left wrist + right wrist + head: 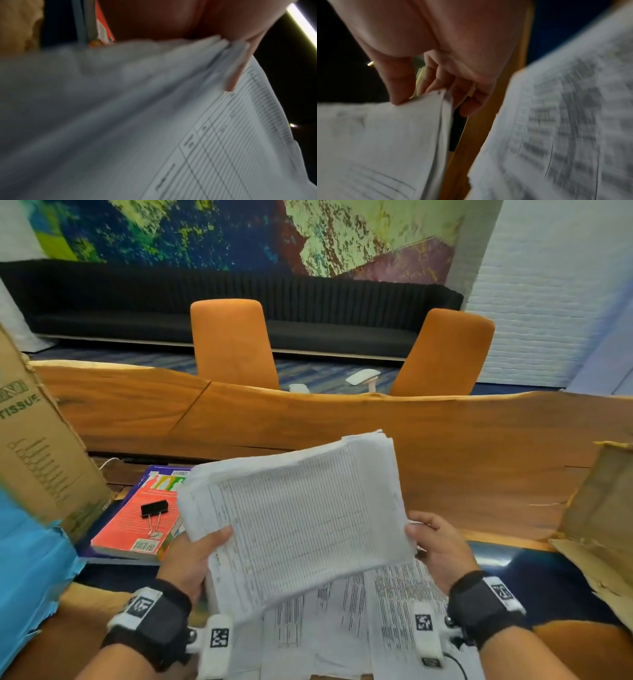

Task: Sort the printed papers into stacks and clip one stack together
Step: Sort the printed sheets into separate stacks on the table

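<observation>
Both hands hold a thick stack of printed table sheets (301, 515) up above the desk. My left hand (195, 556) grips its left edge, thumb on top; the left wrist view shows the thumb lying across the stack (205, 121). My right hand (435, 542) pinches the right edge, and in the right wrist view thumb and fingers clamp the stack (402, 135). More printed papers (394, 604) lie flat below on the desk, seen blurred as papers (565, 128) at the right. A black binder clip (154, 510) rests on a red book (137, 529), left of my left hand.
A cardboard tissue box (37, 440) stands at the left with blue plastic (24, 570) below it. Torn cardboard (603, 515) sits at the right. A raised wooden slab (445, 446) borders the desk's far side; two orange chairs (233, 344) stand beyond.
</observation>
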`<act>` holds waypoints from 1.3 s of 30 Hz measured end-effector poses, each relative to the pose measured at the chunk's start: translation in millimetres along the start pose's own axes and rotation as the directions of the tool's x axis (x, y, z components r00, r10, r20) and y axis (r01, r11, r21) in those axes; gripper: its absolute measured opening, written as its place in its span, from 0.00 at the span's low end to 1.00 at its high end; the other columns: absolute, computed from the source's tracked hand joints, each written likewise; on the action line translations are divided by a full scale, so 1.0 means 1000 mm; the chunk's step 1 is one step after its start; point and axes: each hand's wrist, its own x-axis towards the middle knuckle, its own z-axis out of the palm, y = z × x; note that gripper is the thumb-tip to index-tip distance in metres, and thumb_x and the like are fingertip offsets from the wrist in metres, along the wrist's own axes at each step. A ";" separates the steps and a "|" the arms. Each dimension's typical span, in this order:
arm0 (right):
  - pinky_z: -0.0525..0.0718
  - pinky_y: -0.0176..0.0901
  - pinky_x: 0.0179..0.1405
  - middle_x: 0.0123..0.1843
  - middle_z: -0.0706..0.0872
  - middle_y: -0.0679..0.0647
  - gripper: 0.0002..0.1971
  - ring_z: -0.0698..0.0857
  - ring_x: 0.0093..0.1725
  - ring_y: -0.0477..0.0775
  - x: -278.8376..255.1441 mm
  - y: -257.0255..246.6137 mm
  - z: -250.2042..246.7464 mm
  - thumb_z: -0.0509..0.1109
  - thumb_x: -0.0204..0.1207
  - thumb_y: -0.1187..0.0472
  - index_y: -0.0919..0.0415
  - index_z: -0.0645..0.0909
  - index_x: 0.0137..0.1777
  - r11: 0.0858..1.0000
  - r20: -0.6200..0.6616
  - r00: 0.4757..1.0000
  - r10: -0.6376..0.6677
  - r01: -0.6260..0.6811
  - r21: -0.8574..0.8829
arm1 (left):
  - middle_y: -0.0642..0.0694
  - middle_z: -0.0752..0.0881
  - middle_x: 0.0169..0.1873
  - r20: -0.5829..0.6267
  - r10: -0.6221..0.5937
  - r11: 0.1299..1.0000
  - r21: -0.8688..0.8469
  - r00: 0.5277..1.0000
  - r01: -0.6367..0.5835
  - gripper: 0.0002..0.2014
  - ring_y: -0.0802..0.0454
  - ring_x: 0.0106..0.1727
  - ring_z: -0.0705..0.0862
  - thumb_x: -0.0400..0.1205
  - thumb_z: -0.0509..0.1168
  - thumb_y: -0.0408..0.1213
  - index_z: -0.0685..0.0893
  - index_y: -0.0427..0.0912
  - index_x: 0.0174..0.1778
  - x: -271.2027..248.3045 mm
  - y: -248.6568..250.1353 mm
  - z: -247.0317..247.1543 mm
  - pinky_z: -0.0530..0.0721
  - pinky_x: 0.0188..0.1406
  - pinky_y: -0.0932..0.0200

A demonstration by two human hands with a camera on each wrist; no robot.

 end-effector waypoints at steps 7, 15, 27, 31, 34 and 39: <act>0.87 0.50 0.52 0.56 0.89 0.49 0.22 0.88 0.55 0.52 0.013 -0.002 0.030 0.79 0.70 0.61 0.53 0.78 0.63 0.870 0.194 0.980 -0.032 0.123 -0.477 | 0.38 0.91 0.53 0.013 0.060 0.994 0.089 0.998 -0.061 0.15 0.36 0.56 0.88 0.78 0.68 0.27 0.84 0.46 0.58 -0.004 0.005 0.001 0.83 0.56 0.29; 0.83 0.49 0.45 0.47 0.89 0.55 0.23 0.85 0.49 0.56 0.015 0.000 0.033 0.58 0.68 0.83 0.62 0.84 0.55 0.955 -0.148 0.969 -0.198 0.157 -0.252 | 0.44 0.91 0.50 0.179 0.189 0.952 0.208 0.966 -0.225 0.37 0.49 0.53 0.89 0.51 0.80 0.47 0.83 0.47 0.59 -0.003 -0.001 0.000 0.85 0.46 0.52; 0.67 0.49 0.79 0.79 0.68 0.52 0.42 0.68 0.78 0.55 -0.020 -0.014 0.032 0.63 0.66 0.77 0.53 0.62 0.82 0.421 0.043 0.854 -0.518 0.299 -0.857 | 0.38 0.89 0.50 0.114 0.132 0.931 0.326 0.985 -0.163 0.20 0.44 0.54 0.86 0.75 0.64 0.14 0.83 0.43 0.54 0.012 -0.035 0.014 0.83 0.45 0.52; 0.42 0.67 0.85 0.89 0.37 0.53 0.51 0.36 0.86 0.65 -0.025 -0.014 0.058 0.58 0.68 0.75 0.49 0.35 0.86 -0.148 0.304 0.926 -0.225 0.276 -0.950 | 0.37 0.90 0.49 0.119 0.116 0.919 0.365 0.986 -0.152 0.16 0.44 0.54 0.87 0.75 0.64 0.15 0.85 0.37 0.53 0.016 -0.039 0.011 0.82 0.44 0.52; 0.40 0.73 0.82 0.88 0.35 0.56 0.47 0.35 0.85 0.71 -0.028 -0.034 0.068 0.59 0.72 0.66 0.52 0.34 0.86 -0.223 0.296 0.946 -0.129 0.263 -0.939 | 0.38 0.90 0.48 0.145 0.128 0.900 0.399 0.981 -0.176 0.15 0.43 0.54 0.88 0.75 0.65 0.17 0.86 0.35 0.53 0.020 -0.039 0.008 0.83 0.46 0.53; 0.39 0.74 0.82 0.89 0.37 0.57 0.49 0.33 0.85 0.70 -0.039 -0.038 0.109 0.63 0.71 0.61 0.52 0.36 0.86 -0.329 0.494 0.869 0.009 0.470 -0.819 | 0.37 0.91 0.49 0.150 0.132 0.897 0.403 0.980 -0.183 0.16 0.44 0.54 0.88 0.75 0.65 0.16 0.87 0.34 0.54 0.023 -0.042 0.003 0.82 0.46 0.55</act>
